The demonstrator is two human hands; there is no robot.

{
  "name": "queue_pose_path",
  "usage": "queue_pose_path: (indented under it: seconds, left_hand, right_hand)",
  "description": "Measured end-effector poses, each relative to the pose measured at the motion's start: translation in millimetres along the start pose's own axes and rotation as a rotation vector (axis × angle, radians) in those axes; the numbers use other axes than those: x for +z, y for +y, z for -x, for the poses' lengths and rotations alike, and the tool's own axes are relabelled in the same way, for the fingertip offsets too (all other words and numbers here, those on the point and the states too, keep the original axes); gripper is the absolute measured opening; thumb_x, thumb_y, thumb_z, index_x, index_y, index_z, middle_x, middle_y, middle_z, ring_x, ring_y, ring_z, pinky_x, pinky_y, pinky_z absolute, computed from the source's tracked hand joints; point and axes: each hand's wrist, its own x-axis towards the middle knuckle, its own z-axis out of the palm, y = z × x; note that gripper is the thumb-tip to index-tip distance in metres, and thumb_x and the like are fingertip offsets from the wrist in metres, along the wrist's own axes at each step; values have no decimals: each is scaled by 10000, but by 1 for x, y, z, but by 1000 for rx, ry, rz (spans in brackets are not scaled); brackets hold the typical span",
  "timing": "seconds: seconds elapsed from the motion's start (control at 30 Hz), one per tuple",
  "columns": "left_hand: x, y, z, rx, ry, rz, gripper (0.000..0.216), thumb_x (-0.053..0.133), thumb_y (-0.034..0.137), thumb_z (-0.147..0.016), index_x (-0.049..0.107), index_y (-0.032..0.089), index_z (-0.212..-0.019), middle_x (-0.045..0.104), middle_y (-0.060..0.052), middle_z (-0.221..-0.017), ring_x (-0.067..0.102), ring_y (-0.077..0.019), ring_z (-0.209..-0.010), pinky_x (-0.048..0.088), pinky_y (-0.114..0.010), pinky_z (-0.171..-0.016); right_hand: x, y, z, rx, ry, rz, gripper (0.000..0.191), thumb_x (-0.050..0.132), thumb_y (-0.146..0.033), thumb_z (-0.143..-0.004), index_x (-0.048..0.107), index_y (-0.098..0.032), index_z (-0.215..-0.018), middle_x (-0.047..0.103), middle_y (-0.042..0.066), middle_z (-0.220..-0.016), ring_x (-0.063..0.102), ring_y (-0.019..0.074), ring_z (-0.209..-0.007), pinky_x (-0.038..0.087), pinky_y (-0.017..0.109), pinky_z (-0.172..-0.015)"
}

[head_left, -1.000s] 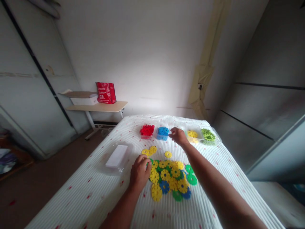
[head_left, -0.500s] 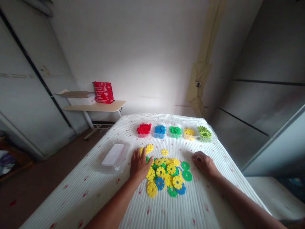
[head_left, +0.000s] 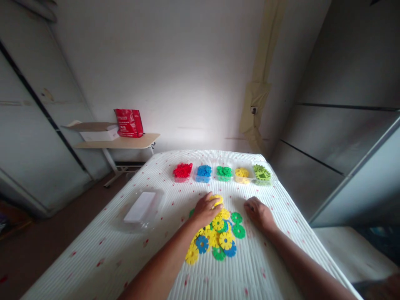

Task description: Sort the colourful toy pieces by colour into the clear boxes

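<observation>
A loose pile of notched plastic snowflake discs, yellow, green and blue (head_left: 202,244), lies on the table in front of me. My left hand (head_left: 206,211) reaches over the far edge of this pile. Its fingers are closed on yellow discs (head_left: 217,200), which they partly cover, so I cannot tell how many there are. To the right of the pile my right hand (head_left: 259,213) rests on the tablecloth with its fingers curled in and nothing visible in them. Two green discs (head_left: 238,231) lie between that hand and the pile.
Along the back stand clear tubs with red pieces (head_left: 183,170), blue discs (head_left: 204,171), green discs (head_left: 224,171), yellow discs (head_left: 241,173) and light green square pieces (head_left: 261,173). A clear plastic container with a white rectangle (head_left: 140,207) lies on the left. Behind is a side table (head_left: 146,141).
My left hand has moved right across the far side of the pile, and the yellow discs beside it have shifted right too. My right hand stays curled on the cloth. The view has turned slightly.
</observation>
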Motion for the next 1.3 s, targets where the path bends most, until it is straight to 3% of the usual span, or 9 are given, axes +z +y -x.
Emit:
queue_pose_path:
  seconds: [0.13,0.33,0.5,0.67,0.77,0.9,1.03,1.13,1.3]
  left_hand:
    - [-3,11,5,234,112,246,328,407,336,-870,668,208,-1023,595,-51,-1216,525,-160,-1157,410,-279,-996]
    - [-23,-5,39,192,258,-2,251,488,298,-809,679,214,-951,636,-66,-1116,579,-191,-1063,452,-340,-953]
    - [-27,-16,94,248,180,-256,390,564,442,-762,630,253,-1096,530,-83,-1285,479,-277,-1185,399,-452,-992]
    - [-21,-14,127,335,1,-362,774,553,688,-666,400,339,-1339,210,-86,-1500,247,-384,-1326,209,-618,-1040]
    - [-15,-12,121,314,-32,-383,730,576,628,-698,366,376,-1349,154,-78,-1515,202,-401,-1336,196,-646,-1020]
    - [-11,-14,97,156,85,-413,598,586,426,-768,394,365,-1331,226,-70,-1490,249,-362,-1325,235,-616,-1018]
    - [-15,-18,84,101,197,-424,552,574,447,-762,486,271,-1278,297,-112,-1452,291,-359,-1299,260,-590,-1016]
    - [-21,-9,88,225,207,-425,556,533,505,-781,487,269,-1283,308,-106,-1453,283,-342,-1306,204,-579,-1048]
    - [-23,16,91,489,-40,-379,535,461,579,-807,448,363,-1296,420,-22,-1403,294,-309,-1311,83,-609,-1073]
  right_hand:
    - [1,-1,0,-9,16,2,238,392,-235,-821,615,-192,-749,581,38,-806,574,137,-715,427,231,-657]
    - [0,-1,0,2,2,32,246,379,-229,-836,610,-189,-758,581,42,-824,569,133,-717,413,221,-636]
    - [4,5,-1,1,-12,55,251,380,-241,-845,611,-184,-764,573,42,-818,559,128,-695,398,219,-616]
    - [7,8,-1,-6,-11,66,263,376,-260,-851,613,-183,-767,570,39,-810,556,127,-685,394,218,-608]
    - [6,6,-1,1,-12,53,257,379,-260,-847,613,-185,-771,572,37,-813,560,127,-692,398,217,-615]
    - [4,5,-1,17,-25,31,255,380,-262,-840,615,-189,-774,577,38,-825,563,131,-703,411,224,-631]
    - [4,5,-1,5,-28,30,255,373,-260,-840,611,-191,-781,575,40,-824,569,139,-725,416,228,-635]
    - [5,5,-1,4,-19,46,269,362,-263,-846,616,-194,-789,581,44,-827,567,140,-716,413,229,-619]
    - [5,5,0,0,-18,43,266,370,-261,-841,623,-193,-795,587,45,-839,568,136,-712,412,226,-620]
